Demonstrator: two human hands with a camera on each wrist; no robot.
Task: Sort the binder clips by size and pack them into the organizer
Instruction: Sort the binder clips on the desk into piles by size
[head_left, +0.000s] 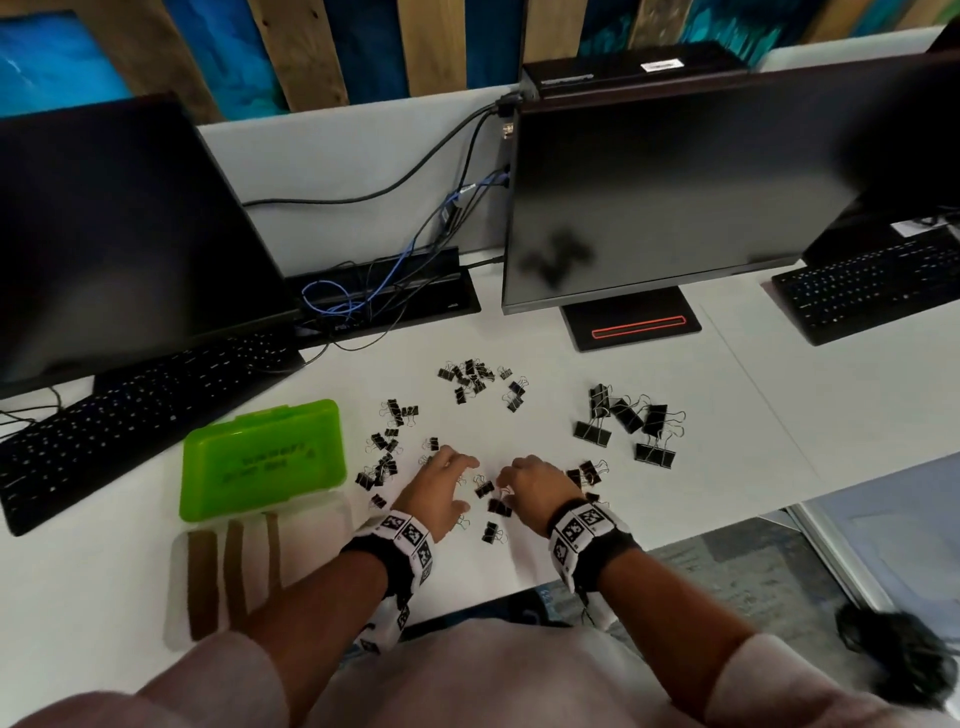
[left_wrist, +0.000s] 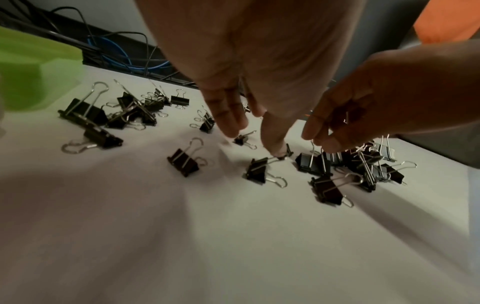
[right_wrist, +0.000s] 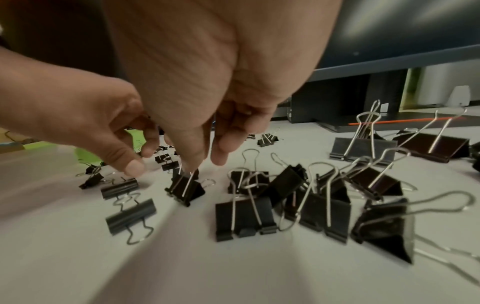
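Black binder clips of three sizes lie on the white desk: large ones (head_left: 628, 421) at the right, small ones (head_left: 475, 379) further back and at the left (head_left: 387, 452), medium ones (head_left: 488, 499) between my hands. My right hand (head_left: 506, 486) (right_wrist: 205, 162) pinches the wire handle of a medium clip (right_wrist: 185, 189) (left_wrist: 309, 162) that stands on the desk. My left hand (head_left: 465, 483) (left_wrist: 249, 135) reaches down with straight fingers; its thumb touches the handle of another clip (left_wrist: 257, 168). The organizer's clear tray (head_left: 311, 525) with brown dividers lies at the front left, its green lid (head_left: 262, 457) folded back.
Two dark monitors (head_left: 675, 197) (head_left: 104, 234) stand at the back, with a black keyboard (head_left: 119, 415) left of the lid and another (head_left: 872, 291) at the far right. Cables (head_left: 363, 296) run between the monitors. The desk's front edge (head_left: 519, 592) is just behind my wrists.
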